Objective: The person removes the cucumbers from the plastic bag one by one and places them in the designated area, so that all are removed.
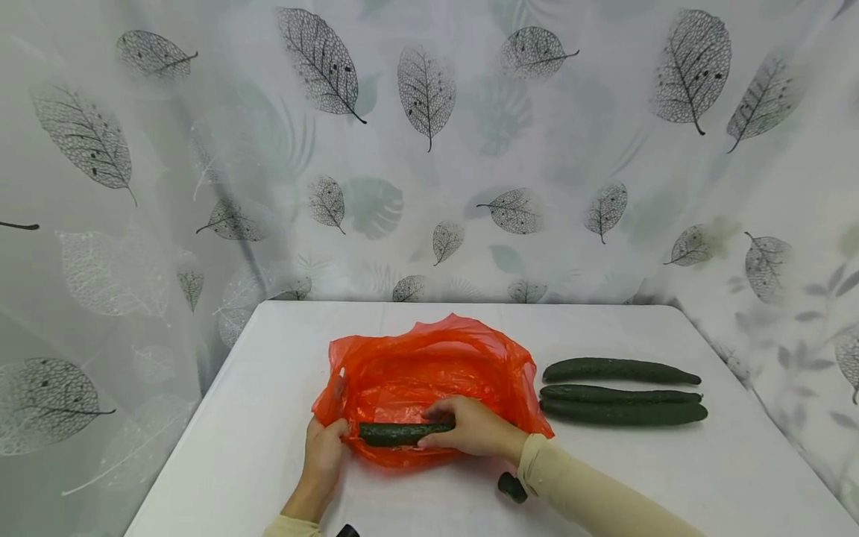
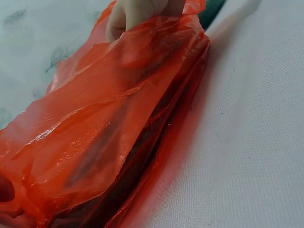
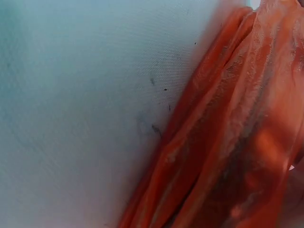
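Note:
A thin red plastic bag (image 1: 429, 358) lies spread on the table with its mouth gaping. My left hand (image 1: 323, 451) pinches the bag's left edge, with fingers showing faintly through the film. Inside the near side lies a dark green cucumber (image 1: 396, 434), stretched left to right. My right hand (image 1: 473, 426) grips that cucumber at its right end, thumb in front and fingers behind. In the left wrist view, the right hand (image 2: 142, 14) shows above the bag (image 2: 95, 118), and a long dark shape shows through the film. Folds of the bag (image 3: 223, 133) fill the right wrist view's right side.
Right of the bag, an upper cucumber (image 1: 620, 370) lies a little apart from two others, a thin cucumber (image 1: 620, 394) and a thicker cucumber (image 1: 624, 412), side by side. All rest on the white table (image 1: 604, 477). A leaf-print curtain (image 1: 429, 186) hangs behind.

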The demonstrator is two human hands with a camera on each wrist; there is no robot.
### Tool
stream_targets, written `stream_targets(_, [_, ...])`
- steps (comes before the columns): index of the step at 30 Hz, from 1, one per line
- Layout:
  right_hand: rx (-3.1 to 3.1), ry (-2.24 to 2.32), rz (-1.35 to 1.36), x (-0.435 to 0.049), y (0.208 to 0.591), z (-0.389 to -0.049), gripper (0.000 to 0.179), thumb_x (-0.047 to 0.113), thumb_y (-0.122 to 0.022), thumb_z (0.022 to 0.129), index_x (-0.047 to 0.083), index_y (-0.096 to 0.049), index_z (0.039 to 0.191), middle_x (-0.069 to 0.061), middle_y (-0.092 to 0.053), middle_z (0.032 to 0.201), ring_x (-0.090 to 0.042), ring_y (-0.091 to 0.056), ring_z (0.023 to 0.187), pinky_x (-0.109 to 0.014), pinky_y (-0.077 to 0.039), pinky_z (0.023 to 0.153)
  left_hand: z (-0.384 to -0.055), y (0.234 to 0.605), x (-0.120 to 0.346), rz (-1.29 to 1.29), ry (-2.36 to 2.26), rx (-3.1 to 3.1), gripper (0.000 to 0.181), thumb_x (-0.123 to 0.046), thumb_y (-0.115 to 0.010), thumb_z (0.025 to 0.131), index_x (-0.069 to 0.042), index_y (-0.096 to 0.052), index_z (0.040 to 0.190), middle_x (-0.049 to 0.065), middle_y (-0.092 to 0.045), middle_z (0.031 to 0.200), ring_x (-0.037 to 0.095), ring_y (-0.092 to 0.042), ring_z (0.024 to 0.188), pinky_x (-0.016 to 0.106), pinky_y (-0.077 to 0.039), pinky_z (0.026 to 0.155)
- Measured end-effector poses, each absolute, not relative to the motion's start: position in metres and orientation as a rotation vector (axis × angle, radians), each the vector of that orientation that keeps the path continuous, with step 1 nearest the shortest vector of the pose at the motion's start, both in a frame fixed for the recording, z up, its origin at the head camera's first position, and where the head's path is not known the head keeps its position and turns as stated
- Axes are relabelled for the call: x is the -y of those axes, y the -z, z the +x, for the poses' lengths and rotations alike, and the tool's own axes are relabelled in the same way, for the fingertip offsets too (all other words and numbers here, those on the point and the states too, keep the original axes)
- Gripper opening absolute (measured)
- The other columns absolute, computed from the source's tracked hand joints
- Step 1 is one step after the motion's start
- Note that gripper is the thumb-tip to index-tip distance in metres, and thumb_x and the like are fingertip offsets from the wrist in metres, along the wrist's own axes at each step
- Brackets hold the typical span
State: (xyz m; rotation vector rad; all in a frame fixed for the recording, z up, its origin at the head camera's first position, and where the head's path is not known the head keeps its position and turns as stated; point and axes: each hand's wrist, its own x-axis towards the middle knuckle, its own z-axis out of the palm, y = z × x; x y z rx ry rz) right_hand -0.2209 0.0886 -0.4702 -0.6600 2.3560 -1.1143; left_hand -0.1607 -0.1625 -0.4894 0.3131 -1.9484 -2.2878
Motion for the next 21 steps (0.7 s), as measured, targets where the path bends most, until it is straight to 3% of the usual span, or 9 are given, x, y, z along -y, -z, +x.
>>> stream_targets(8, [-2.447, 1.025, -0.709, -0.0841, 0.4728, -0.2180, 0.051, 0.037, -0.086, 0.080, 0.014, -0.072, 0.124, 0.014, -0.067, 0.108, -0.010, -0.060, 0.101, -0.040, -0.052, 0.098, -0.1605, 0.4887, 0.1618, 0.347, 2.241, 1.981, 0.071, 0.012, -0.036, 0.077, 0.012, -0.031, 0.148, 0.022, -0.045, 0.132, 0.030, -0.041, 0.112, 0.024, -0.039, 0.075])
stream_targets(14, [-2.518, 0.923, -0.727, -0.0816, 0.4719, -0.2135, 0.046, 0.028, -0.086, 0.081, 0.018, -0.072, 0.123, 0.012, -0.066, 0.111, -0.014, -0.058, 0.108, -0.046, -0.049, 0.102, -0.1599, 0.4889, 0.1624, 0.331, 2.245, 1.978, 0.072, 0.014, -0.035, 0.078, 0.012, -0.030, 0.149, 0.021, -0.046, 0.131, 0.029, -0.041, 0.111, 0.025, -0.039, 0.074])
stream_targets(21, [-2.538, 0.890, -0.751, -0.0806, 0.4750, -0.2136, 0.039, 0.024, -0.086, 0.081, 0.021, -0.074, 0.118, 0.014, -0.065, 0.106, -0.013, -0.056, 0.104, -0.046, -0.049, 0.100, -0.1590, 0.4883, 0.1635, 0.320, 2.241, 1.986, 0.072, 0.014, -0.035, 0.077, 0.012, -0.031, 0.149, 0.021, -0.047, 0.133, 0.029, -0.042, 0.113, 0.025, -0.039, 0.077])
